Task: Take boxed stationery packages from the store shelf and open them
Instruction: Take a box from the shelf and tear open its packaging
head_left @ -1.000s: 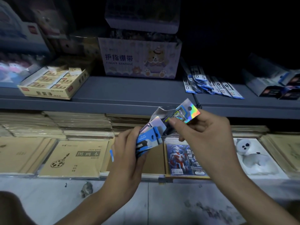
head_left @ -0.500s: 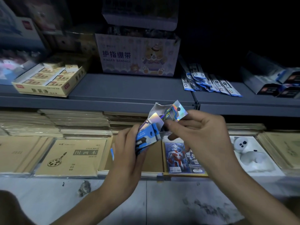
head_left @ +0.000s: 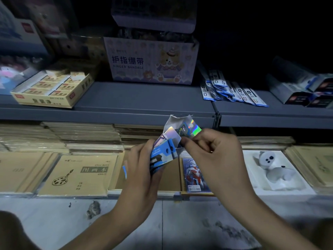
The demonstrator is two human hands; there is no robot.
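Lilac "FINGER BANDAGE" carton above hands.

I am working bare-armed and bare-handed, my left hand and right hand showing no gloves, rings, watch or bracelets, both forearms uncovered down to the frame's lower edge with no sleeve cuffs appearing anywhere.

Bandage box on upper shelf; eraser carton left, sketchbooks below.
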